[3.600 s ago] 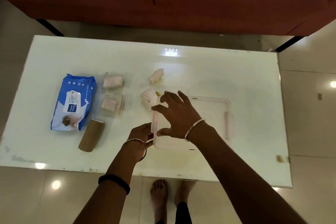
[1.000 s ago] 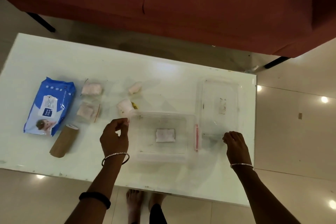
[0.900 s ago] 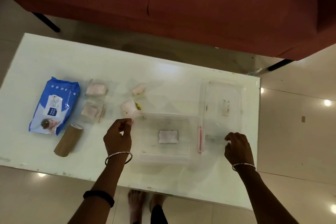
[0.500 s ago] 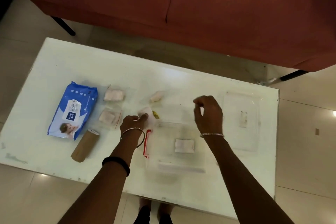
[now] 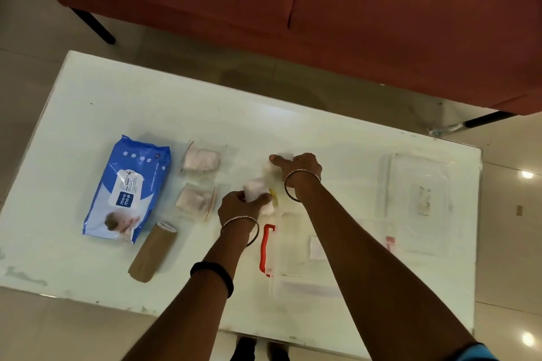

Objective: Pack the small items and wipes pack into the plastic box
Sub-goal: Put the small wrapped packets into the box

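Observation:
My left hand [image 5: 241,207] grips a small white packet [image 5: 255,188] just left of the clear plastic box [image 5: 296,284]. My right hand [image 5: 299,167] closes over another small white packet [image 5: 284,156] farther back. The box stands open near the table's front edge, with a red latch [image 5: 265,249] on its left side and a white pad [image 5: 317,248] inside; my right forearm crosses over it. The blue wipes pack [image 5: 129,187] lies at the left. Two bagged white pads [image 5: 201,160] [image 5: 194,199] lie between the pack and my hands. A brown roll [image 5: 152,252] lies in front of the pack.
The box's clear lid [image 5: 419,187] lies flat at the right end of the white table [image 5: 117,102]. A red sofa [image 5: 293,3] stands beyond the table's far edge. Tiled floor shows on both sides.
The box was opened and its lid set at the right. Both hands then moved back and left; the left hand took one small packet, and the right hand reached the other.

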